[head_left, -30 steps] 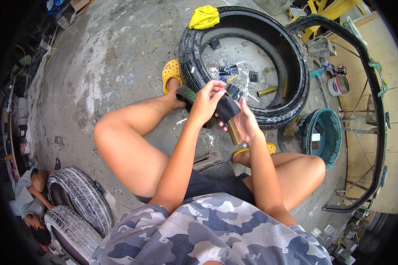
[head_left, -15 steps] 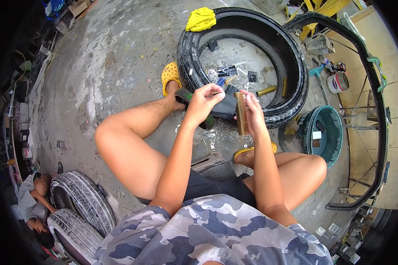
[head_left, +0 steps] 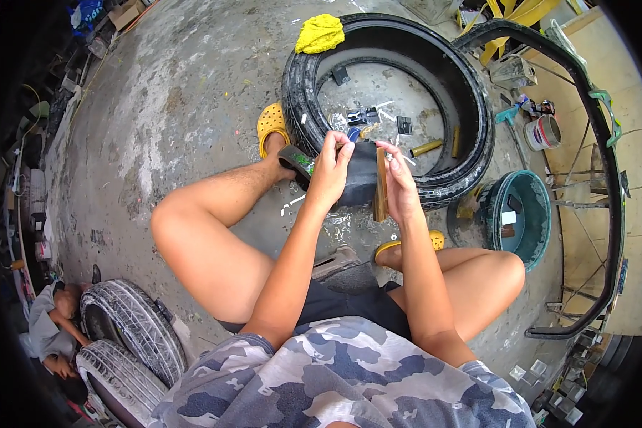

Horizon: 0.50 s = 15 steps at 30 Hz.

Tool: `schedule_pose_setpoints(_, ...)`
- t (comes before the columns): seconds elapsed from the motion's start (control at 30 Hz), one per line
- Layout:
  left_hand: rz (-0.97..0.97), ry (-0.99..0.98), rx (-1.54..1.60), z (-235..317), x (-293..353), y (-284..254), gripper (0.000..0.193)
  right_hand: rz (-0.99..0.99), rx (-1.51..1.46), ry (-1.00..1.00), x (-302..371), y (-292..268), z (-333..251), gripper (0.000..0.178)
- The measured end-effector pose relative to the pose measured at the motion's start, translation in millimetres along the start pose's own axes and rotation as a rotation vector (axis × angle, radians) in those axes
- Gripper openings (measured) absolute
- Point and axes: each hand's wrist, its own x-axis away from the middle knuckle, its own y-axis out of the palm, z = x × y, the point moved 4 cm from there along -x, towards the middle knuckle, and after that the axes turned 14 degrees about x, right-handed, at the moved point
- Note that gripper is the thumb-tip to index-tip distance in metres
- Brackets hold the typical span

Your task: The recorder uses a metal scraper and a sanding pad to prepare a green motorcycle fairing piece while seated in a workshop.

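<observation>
Pointing forward (along its length), the brown strip

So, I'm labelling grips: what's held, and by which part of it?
Left fingers hold the black sheet by its upper left edge; right fingers, the brown strip by its right side.

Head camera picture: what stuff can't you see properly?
All in the head view:
- Black sheet's left edge: hidden by the left hand.
- Whether the brown strip is stuck to the sheet: too small to tell.
- What the scraps inside the big tyre are: too small.
- Lowest tyre's bottom: cut off by the picture's lower edge.
</observation>
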Motion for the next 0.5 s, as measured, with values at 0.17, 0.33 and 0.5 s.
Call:
schedule_pose_setpoints(0.17, -0.052, -0.075, 0.059, -9.6, 1.2, 4.3, 0.019, 0.049, -0.029, 0.013, -2.9, -5.1, 1.9, 0.050)
schedule_pose_setpoints(0.33, -0.080, -0.150, 0.269, -19.8, 3.8, 13.0, 0.014, 0.055, 0.029, -0.011, -1.0, 3.1, -0.6, 0.049)
schedule_pose_setpoints(0.5, -0.043, -0.177, 0.317, -20.5, 3.5, 10.0, 0.023, 0.059, 0.058, 0.040, 0.2, 6.9, -6.7, 0.048)
